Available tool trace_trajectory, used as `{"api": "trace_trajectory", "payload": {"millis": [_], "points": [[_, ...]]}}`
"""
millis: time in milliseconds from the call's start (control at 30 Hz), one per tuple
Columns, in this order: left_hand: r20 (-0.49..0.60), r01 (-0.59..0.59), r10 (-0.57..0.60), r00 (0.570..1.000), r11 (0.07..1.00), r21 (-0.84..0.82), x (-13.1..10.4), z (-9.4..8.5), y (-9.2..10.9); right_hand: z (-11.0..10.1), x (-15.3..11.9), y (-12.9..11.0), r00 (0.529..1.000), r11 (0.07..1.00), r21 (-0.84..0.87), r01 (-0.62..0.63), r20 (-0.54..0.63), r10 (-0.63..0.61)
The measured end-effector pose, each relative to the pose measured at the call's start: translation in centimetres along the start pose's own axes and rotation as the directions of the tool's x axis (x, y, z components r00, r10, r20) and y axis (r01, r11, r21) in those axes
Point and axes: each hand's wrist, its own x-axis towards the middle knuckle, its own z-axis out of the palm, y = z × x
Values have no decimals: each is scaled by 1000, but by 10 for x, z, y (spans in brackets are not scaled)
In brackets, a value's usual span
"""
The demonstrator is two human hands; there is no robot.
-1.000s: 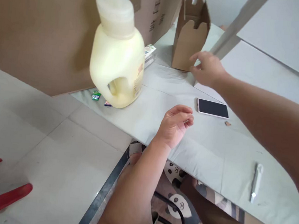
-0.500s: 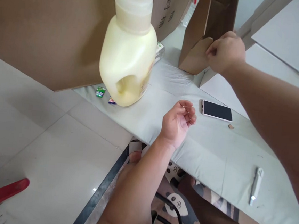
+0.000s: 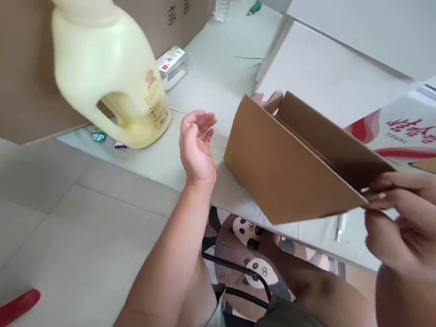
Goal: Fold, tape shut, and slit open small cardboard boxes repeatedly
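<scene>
at the near left edge two red bars [image 3: 3, 307] lie on the pale floor tiles [image 3: 62, 241]. above them, at the far left, a large cream-coloured jug [image 3: 107, 72] with a moulded handle stands on the pale green work surface [image 3: 215, 66], close to the camera and leaning in the view, with a big brown cardboard sheet [image 3: 11, 79] behind it and a couple of small coloured wrappers [image 3: 99, 135] by its base. just right of the jug a small printed carton [image 3: 171, 64] lies flat. next comes the left hand [image 3: 197, 141], raised over the near edge of the surface, palm up, fingers loosely curled and apart, holding nothing; it sits near the left face of the brown cardboard box [image 3: 286, 169] without touching it. the box hangs tilted above the surface, its open top turned up and to the right. at the near right, the right hand [image 3: 404, 220] has its fingers pinched together on the box's right corner edge. far right, a white box with red lettering [image 3: 415, 132] lies behind.
</scene>
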Motion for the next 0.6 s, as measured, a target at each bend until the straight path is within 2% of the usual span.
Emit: {"api": "trace_trajectory", "payload": {"millis": [33,100,167,233,300,367,467,567,600], "points": [[112,15,-17,994,1000,17,-4,4,-3,-11,-11,-4,1000,1000,5,-29,-4,29],[315,29,-45,948,998,56,-12,11,-12,-23,-32,-10,994,993,42,-113,0,113],[456,-15,-28,890,996,90,-20,18,-22,-23,-52,-13,978,975,88,-204,-31,207],[546,-124,46,836,987,107,-25,24,-31,-14,-71,-12,953,959,96,-267,-120,277],[596,-232,125,793,967,105,-27,30,-38,-1,-89,-8,905,938,121,-324,-250,345],[617,-290,170,769,952,99,-29,36,-44,10,-104,-1,836,885,206,-417,-296,463],[620,-313,180,764,943,112,-31,44,-53,19,-119,9,720,794,229,-563,-334,608],[598,-301,160,785,943,142,-36,51,-59,21,-125,14,600,743,244,-623,-460,655],[588,-293,149,795,943,157,-38,52,-60,22,-126,15,547,687,307,-658,-433,717]]}}
